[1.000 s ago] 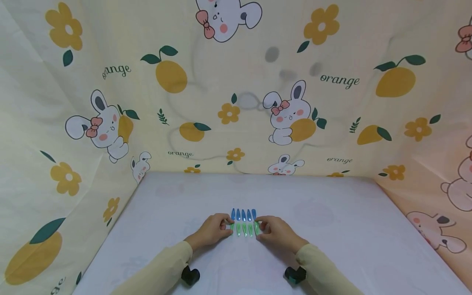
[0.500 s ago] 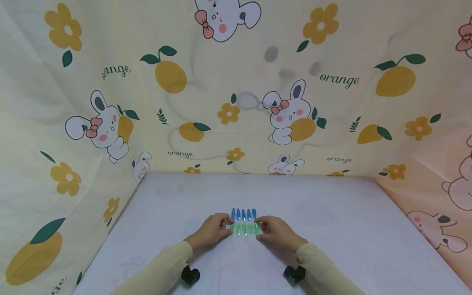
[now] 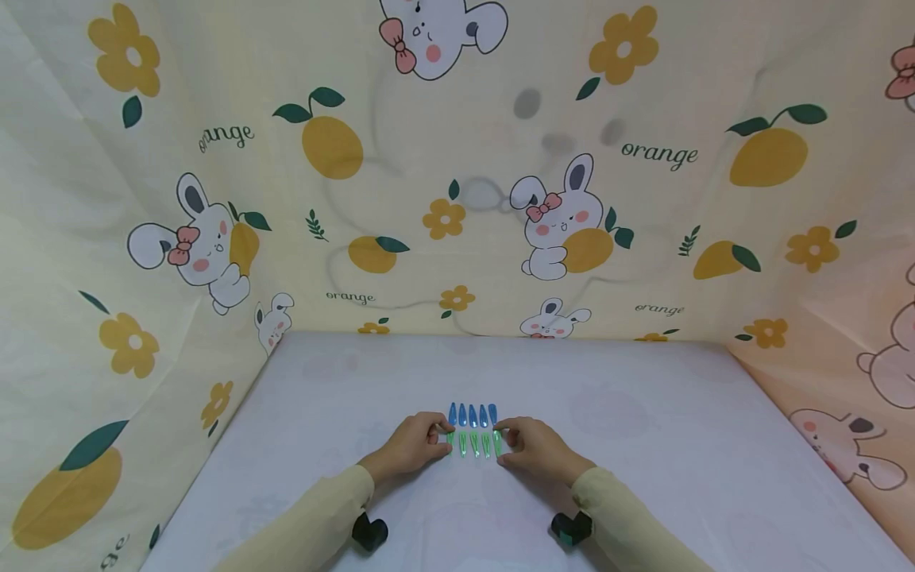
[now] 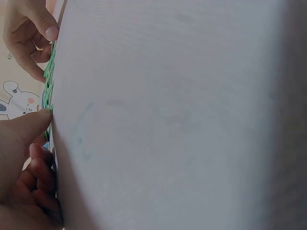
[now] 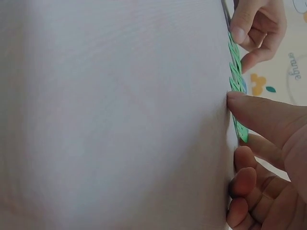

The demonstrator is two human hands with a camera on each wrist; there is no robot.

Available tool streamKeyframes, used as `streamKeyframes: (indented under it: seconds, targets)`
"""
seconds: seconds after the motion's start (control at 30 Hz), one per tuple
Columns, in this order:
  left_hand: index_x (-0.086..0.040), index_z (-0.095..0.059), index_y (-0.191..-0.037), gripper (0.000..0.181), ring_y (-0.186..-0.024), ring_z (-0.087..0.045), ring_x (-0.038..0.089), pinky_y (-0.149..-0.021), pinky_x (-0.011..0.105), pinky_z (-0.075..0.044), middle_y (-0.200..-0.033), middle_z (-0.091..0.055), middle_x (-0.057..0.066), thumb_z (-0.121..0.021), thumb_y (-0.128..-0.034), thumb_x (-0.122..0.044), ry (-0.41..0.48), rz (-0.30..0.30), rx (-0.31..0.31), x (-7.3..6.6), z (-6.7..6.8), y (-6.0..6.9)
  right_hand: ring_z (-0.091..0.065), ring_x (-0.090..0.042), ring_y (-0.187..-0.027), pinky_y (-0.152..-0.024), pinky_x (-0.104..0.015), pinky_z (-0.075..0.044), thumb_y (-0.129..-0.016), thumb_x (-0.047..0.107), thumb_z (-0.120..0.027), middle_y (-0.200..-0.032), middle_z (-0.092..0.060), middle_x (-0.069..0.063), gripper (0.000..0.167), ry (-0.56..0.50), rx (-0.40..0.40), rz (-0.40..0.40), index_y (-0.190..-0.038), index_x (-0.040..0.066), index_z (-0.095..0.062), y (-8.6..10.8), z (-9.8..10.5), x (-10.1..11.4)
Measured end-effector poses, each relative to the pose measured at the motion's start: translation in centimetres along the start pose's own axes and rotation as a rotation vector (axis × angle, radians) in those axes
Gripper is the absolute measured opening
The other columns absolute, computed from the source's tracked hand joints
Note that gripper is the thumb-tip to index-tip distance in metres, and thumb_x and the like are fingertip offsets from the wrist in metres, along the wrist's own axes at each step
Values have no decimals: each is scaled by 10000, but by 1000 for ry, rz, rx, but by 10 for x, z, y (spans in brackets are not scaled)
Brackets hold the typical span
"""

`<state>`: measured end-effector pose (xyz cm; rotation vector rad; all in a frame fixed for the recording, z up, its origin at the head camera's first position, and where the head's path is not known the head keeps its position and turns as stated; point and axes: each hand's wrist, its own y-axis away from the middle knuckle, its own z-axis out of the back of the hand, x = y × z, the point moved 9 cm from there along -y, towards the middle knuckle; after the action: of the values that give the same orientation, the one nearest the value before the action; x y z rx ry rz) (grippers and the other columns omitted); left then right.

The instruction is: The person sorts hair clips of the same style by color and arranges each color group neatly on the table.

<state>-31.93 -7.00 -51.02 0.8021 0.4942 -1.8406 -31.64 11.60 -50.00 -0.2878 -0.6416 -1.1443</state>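
Note:
Side by side on the white tabletop lie a row of blue snap hair clips (image 3: 473, 416) and, nearer me, a row of green snap hair clips (image 3: 475, 445). My left hand (image 3: 409, 445) pinches the leftmost green clip (image 3: 451, 438) between thumb and forefinger, at its ends. At the other end of that row, my right hand (image 3: 541, 450) pinches the rightmost green clip (image 3: 498, 444) the same way. In the left wrist view the green clips (image 4: 49, 79) show edge-on between both hands. The right wrist view shows the right thumb (image 5: 261, 112) at the near end of its clip.
The white table (image 3: 643, 477) spreads out around the clips. A cloth (image 3: 457, 159) printed with rabbits and oranges stands behind and on both sides. Dark heart-shaped pieces (image 3: 369, 533) sit by each sleeve cuff.

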Motion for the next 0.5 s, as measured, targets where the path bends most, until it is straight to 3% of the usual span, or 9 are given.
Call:
streamKeyframes:
  seconds: [0.33,0.5]
  targets:
    - [-83,-708,-1165,275,-593,-431,64,-565,202,-336,-657,-480,-61,-754,-908,-169,-3,7,8,-1,1,0,-513,-126,-792,-677,-250,-428,-783,190,-868,-896,-589,24,549,4,-9,-31,-1285,84,-672,-3,0,-3]
    - [-81,-713,-1150,268,-586,-433,65,-563,203,-337,-650,-486,-61,-761,-903,-173,8,-4,7,-1,2,-2,-513,-136,-793,-683,-257,-421,-783,165,-866,-895,-591,20,546,3,-15,-10,-1284,69,-670,-2,0,0]
